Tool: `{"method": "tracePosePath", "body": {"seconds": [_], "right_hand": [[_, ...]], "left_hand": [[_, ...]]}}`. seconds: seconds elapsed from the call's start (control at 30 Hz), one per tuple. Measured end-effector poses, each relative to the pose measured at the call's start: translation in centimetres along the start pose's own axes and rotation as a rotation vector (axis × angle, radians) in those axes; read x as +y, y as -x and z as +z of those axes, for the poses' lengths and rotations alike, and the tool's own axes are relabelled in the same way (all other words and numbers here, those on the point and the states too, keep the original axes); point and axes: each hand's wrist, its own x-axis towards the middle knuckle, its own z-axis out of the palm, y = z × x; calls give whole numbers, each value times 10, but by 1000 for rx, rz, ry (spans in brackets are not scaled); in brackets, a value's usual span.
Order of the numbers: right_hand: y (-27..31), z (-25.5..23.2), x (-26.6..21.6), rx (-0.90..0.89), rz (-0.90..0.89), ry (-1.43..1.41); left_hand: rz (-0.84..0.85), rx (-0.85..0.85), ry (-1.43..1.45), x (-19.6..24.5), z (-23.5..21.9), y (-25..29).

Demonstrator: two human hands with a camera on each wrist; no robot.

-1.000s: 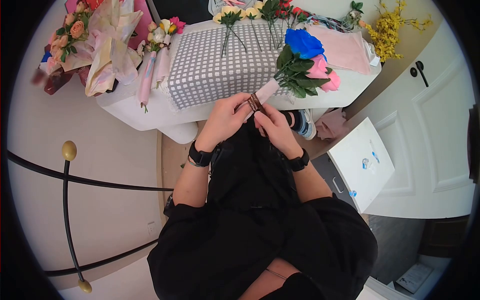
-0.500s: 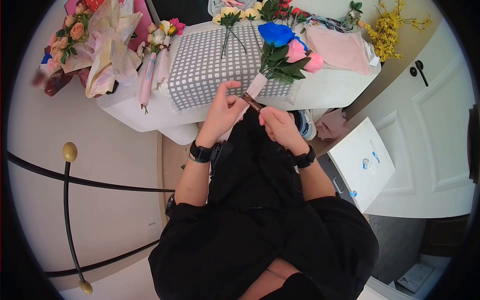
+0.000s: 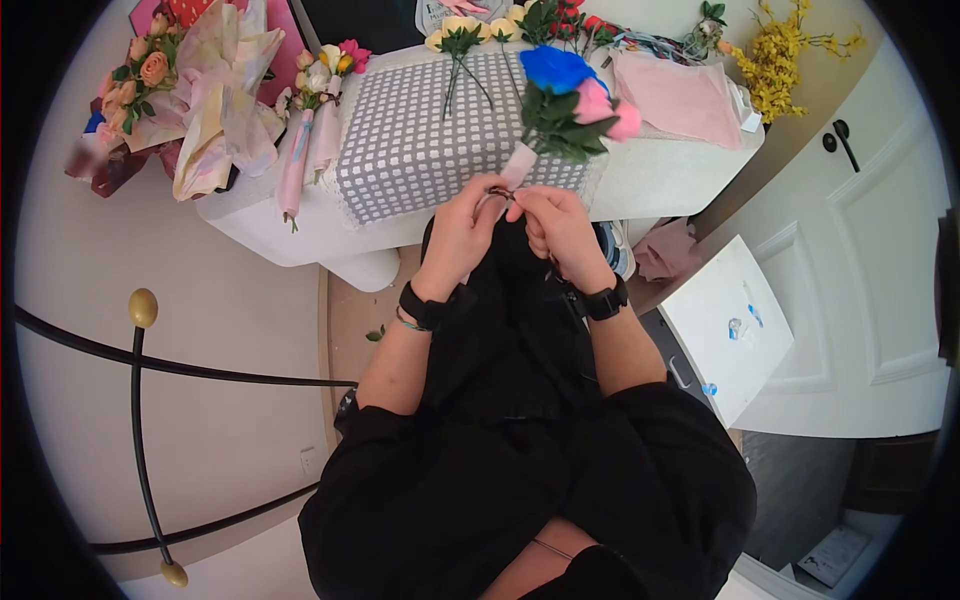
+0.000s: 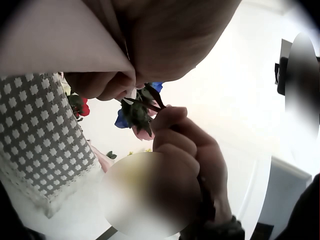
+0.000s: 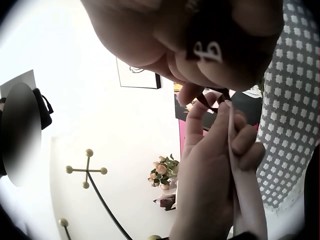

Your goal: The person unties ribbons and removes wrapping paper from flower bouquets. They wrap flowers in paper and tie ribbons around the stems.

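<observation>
The white door [image 3: 850,270] stands to the right of the white table [image 3: 255,215], over which a gray-and-white patterned cloth [image 3: 420,145] is spread. The white-topped cabinet [image 3: 725,330] lies nearer the person. On the table, the paper-wrapped flowers [image 3: 225,110] are at the left, the pink sheet [image 3: 680,100] at the right. The bouquet [image 3: 565,105], with blue and pink blooms, is held at the table's near edge, blooms pointing away from the person. The left hand [image 3: 460,235] has its fingers bent around the pale pink stem wrap [image 3: 518,165]; the right hand [image 3: 562,235] pinches the brown ribbon [image 3: 502,191] between thumb and forefinger, its other fingers curled inward.

Only the right wrist view includes the framed picture [image 5: 137,74] and legible white lettering [image 5: 207,51] on the ribbon. The left wrist view shows the ribbon's narrow bend between the hands.

The hands hide much of the wrap and ribbon. In each wrist view the nearest hand is cut off; whether the ribbon is knotted cannot be told.
</observation>
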Motion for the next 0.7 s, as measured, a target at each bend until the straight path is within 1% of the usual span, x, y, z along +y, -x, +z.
{"method": "tracePosePath", "body": {"seconds": [0.07, 0.1, 0.13, 0.2, 0.23, 0.27, 0.33, 0.37, 0.4, 0.43, 0.47, 0.5, 0.53, 0.6, 0.63, 0.67, 0.7], "right_hand": [[-11, 3, -1, -19, -13, 59], [-15, 4, -3, -24, -13, 59], [-19, 6, -6, -25, -14, 48], [-33, 7, -12, -30, -21, 39], [-43, 6, -14, -39, -34, 16], [-53, 7, -17, -49, -48, -7], [-76, 12, -24, -36, -79, 7], [-90, 13, -22, -16, -136, 6], [-101, 13, -22, 3, -194, 5], [-108, 8, -25, -46, -131, -46], [-113, 3, -22, -53, -135, -43], [-118, -1, -17, -53, -69, -86], [-123, -6, -12, -52, -1, -129], [-125, -14, 0, -55, 41, -145], [-127, -20, 9, -41, 67, -197], [-126, -23, 13, -24, 92, -250], [-125, -27, 17, 9, 103, -258]], "left_hand": [[-44, 18, -7, -4, 3, 1], [-88, 17, 55, -11, 3, -2], [-87, 21, 53, -16, 1, -7], [-295, 65, 377, -15, -5, -20], [-291, 84, 461, -14, -7, -29], [-287, 88, 460, -15, -8, -39], [-272, 171, 539, -17, -13, -62], [-261, 201, 608, -18, -17, -71], [-250, 205, 606, -27, -20, -80], [-268, 241, 627, -38, -25, -88], [-288, 277, 648, -45, -27, -93], [-346, 317, 542, -45, -29, -96], [-343, 322, 542, -48, -29, -97], [-314, 386, 133, -68, -24, -96], [-216, 417, -84, -86, -25, -95], [-224, 417, -84, -93, -26, -96], [-237, 425, 1, -99, -25, -96]]}}
